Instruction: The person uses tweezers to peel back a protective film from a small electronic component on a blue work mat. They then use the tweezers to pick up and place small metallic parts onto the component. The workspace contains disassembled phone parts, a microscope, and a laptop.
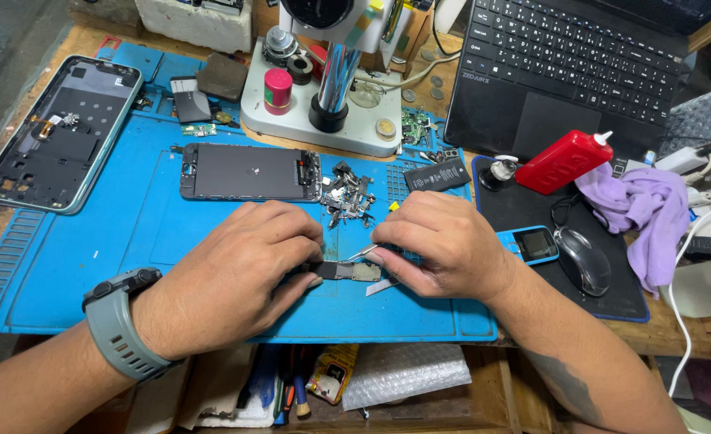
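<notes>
Here we pin a small dark rectangular circuit board flat to the blue silicone repair mat, left hand clamping its end so it cannot slide, while our right hand pinches slim metal tweezers over it.
</notes>
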